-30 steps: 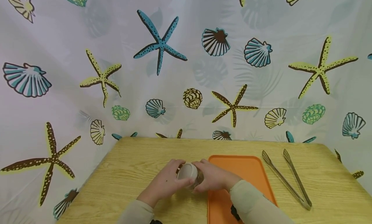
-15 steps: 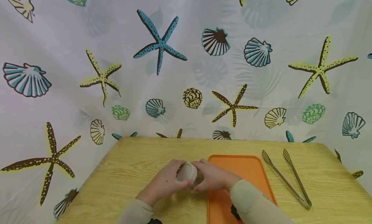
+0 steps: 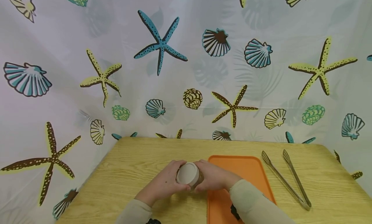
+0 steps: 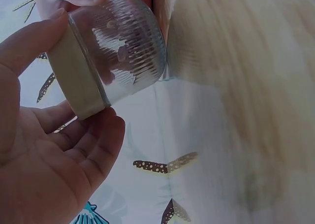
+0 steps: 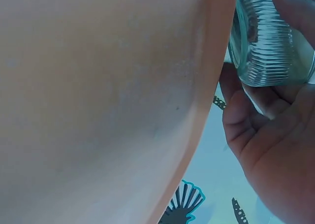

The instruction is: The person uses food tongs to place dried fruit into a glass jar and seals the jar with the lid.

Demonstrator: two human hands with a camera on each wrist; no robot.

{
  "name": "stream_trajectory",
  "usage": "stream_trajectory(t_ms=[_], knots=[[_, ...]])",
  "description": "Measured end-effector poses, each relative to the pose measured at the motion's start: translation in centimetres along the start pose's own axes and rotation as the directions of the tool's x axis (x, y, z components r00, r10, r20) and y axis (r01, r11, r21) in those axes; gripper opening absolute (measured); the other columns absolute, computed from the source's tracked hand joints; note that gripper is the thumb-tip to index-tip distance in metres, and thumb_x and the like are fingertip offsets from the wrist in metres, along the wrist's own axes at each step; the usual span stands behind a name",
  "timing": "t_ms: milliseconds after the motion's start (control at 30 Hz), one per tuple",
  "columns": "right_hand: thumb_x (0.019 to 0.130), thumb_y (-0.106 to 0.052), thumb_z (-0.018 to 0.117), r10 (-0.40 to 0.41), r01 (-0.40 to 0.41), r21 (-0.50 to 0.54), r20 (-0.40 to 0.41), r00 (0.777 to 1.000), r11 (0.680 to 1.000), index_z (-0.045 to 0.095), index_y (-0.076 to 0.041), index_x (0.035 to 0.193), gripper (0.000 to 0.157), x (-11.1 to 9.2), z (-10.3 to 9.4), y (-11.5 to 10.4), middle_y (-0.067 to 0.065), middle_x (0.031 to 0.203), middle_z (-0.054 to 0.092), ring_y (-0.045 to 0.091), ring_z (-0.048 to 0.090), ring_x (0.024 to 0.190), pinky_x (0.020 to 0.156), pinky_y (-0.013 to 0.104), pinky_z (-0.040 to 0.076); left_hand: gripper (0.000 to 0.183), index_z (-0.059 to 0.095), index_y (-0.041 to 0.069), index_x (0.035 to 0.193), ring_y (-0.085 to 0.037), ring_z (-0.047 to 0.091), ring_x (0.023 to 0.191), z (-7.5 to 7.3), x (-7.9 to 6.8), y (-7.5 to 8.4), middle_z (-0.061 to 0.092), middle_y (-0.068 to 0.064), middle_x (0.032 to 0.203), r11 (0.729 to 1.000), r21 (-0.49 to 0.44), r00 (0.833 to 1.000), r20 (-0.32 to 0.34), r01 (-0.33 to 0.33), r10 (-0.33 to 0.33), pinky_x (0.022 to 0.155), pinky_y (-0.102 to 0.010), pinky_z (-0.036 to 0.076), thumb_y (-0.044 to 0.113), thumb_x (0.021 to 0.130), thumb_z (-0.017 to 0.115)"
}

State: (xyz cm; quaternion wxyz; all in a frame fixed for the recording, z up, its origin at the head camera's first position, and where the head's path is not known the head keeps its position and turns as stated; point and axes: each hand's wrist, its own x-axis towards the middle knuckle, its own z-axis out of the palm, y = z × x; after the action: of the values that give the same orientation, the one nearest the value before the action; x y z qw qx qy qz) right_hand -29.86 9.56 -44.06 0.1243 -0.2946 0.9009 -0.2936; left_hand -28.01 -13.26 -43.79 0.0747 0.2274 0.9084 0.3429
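A clear ribbed glass jar (image 4: 130,44) with a flat beige lid (image 3: 188,174) is held between both hands at the middle of the table, just left of the orange tray. My left hand (image 3: 167,183) grips the lid, thumb at its near side and fingers curled round the far side. From the other side, my right hand (image 3: 213,177) holds the glass body, seen close up in the right wrist view as a ribbed jar wall (image 5: 270,42) between thumb and fingers. The base appears right at the tabletop in the left wrist view.
An orange tray (image 3: 241,166) lies under the right forearm. Metal tongs (image 3: 286,182), spread apart, rest on the wooden table (image 3: 139,153) right of the tray. A curtain (image 3: 180,66) printed with shells and starfish surrounds the table's back and sides.
The lid faces up toward the head camera a little more, and the left thumb has slid slightly nearer along its edge. Both hands stay on the jar; tray and tongs are unmoved.
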Motion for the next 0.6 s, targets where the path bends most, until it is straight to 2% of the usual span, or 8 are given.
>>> stream_trajectory(t_ms=[267, 400, 600], knots=[[0.072, -0.044, 0.092, 0.048, -0.049, -0.155, -0.006, 0.999, 0.987, 0.064, -0.013, 0.132, 0.073, 0.25, 0.33, -0.02, -0.005, 0.112, 0.054, 0.012, 0.055, 0.1, 0.09, 0.035, 0.049, 0.089, 0.047, 0.007, 0.147, -0.024, 0.056, 0.108, 0.2, -0.07, 0.41, 0.052, -0.01, 0.131, 1.0, 0.008, 0.999, -0.016, 0.03, -0.03, 0.088, -0.048, 0.052, 0.044, 0.077, 0.089], [0.073, -0.047, 0.09, 0.054, -0.053, -0.184, -0.004, 0.999, 0.982, 0.067, -0.014, 0.125, 0.066, 0.19, 0.55, 0.28, -0.006, 0.109, 0.054, 0.012, 0.053, 0.099, 0.09, 0.034, 0.049, 0.09, 0.048, 0.006, 0.147, -0.023, 0.056, 0.106, 0.35, 0.0, 0.31, 0.053, -0.01, 0.129, 0.999, 0.025, 0.999, -0.018, 0.03, -0.029, 0.088, -0.047, 0.052, 0.046, 0.077, 0.089], [0.075, -0.049, 0.088, 0.04, -0.04, -0.206, -0.008, 0.999, 0.978, 0.066, -0.015, 0.127, 0.067, 0.26, 0.8, 0.72, -0.006, 0.11, 0.054, 0.012, 0.053, 0.101, 0.092, 0.034, 0.049, 0.09, 0.047, 0.006, 0.148, -0.023, 0.057, 0.106, 0.43, -0.05, 0.2, 0.052, -0.011, 0.129, 0.999, 0.035, 0.999, -0.025, 0.033, -0.032, 0.088, -0.047, 0.052, 0.047, 0.078, 0.088]])
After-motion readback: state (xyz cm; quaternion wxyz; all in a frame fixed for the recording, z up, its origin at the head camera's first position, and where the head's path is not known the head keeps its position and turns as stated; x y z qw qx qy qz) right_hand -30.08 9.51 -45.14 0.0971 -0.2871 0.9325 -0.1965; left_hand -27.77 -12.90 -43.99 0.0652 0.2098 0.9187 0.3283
